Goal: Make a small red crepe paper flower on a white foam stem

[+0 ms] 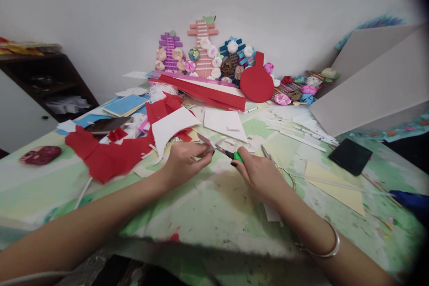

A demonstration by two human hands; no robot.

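Note:
My right hand (263,174) is closed around the green handle of a craft knife (237,156), whose dark blade points left toward my other hand. My left hand (187,161) pinches a small thin piece of card (205,140) between thumb and fingers, near the blade tip. Whether the blade touches the piece I cannot tell. Just beyond my left hand lies a white sheet with a curved cut edge (172,127). Scissors (266,152) with gold-coloured handles lie partly behind my right hand.
Red cloth-like scraps (114,158) cover the table's left side. A red paddle-shaped piece (257,81) leans at the back beside flower-decorated crafts (203,49). At right are a black phone (351,156), yellow paper (331,187) and a large white board (368,71).

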